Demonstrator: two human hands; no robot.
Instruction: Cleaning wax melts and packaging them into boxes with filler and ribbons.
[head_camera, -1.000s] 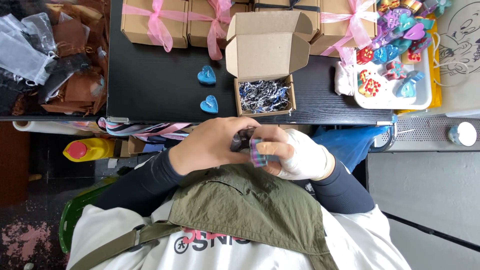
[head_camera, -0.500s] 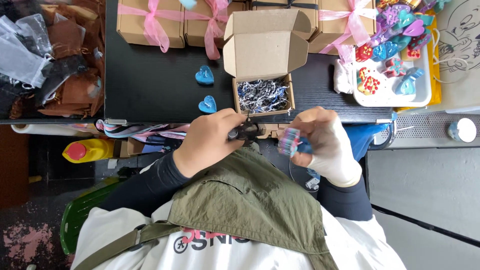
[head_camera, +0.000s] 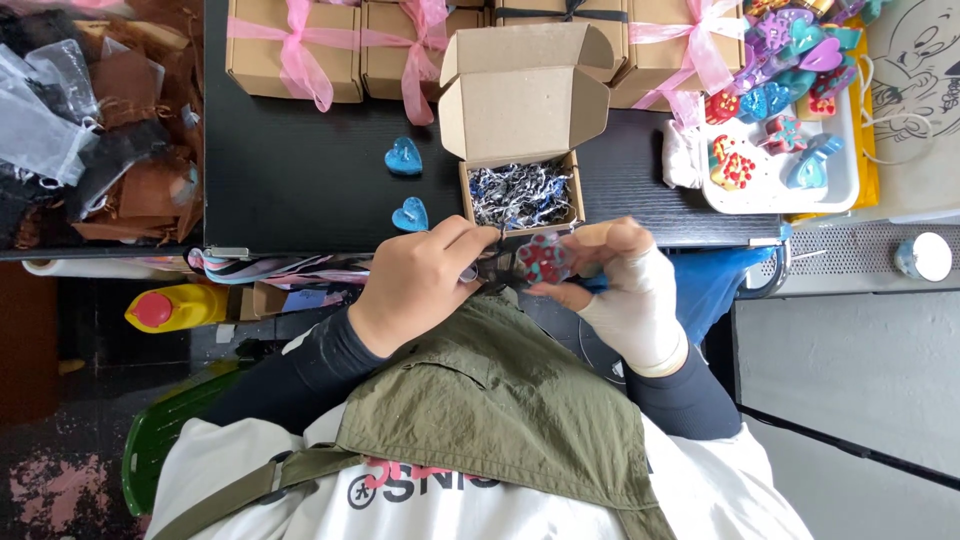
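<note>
A small red-and-blue charm (head_camera: 543, 259) is pinched in the fingertips of the right hand (head_camera: 625, 290), just off the desk's (head_camera: 300, 170) near edge and right below the open box (head_camera: 522, 195). The left hand (head_camera: 420, 285) is closed narrowly on something small and dark beside the charm; what it is cannot be told.

The charm is held over the lap, clear of the desk, so if the pinch were loosened it would likely be dropped to the floor. The box sits at the near edge and could be knocked off by a knuckle, with its shredded filling spilled.

Counted: one open box; at least four closed boxes with ribbons (head_camera: 290, 55) along the far edge; two blue hearts (head_camera: 404, 157) on the desk; one white tray (head_camera: 780, 170) of many coloured pieces, too crowded to be counted; one yellow bottle (head_camera: 180, 307) below the desk.
</note>
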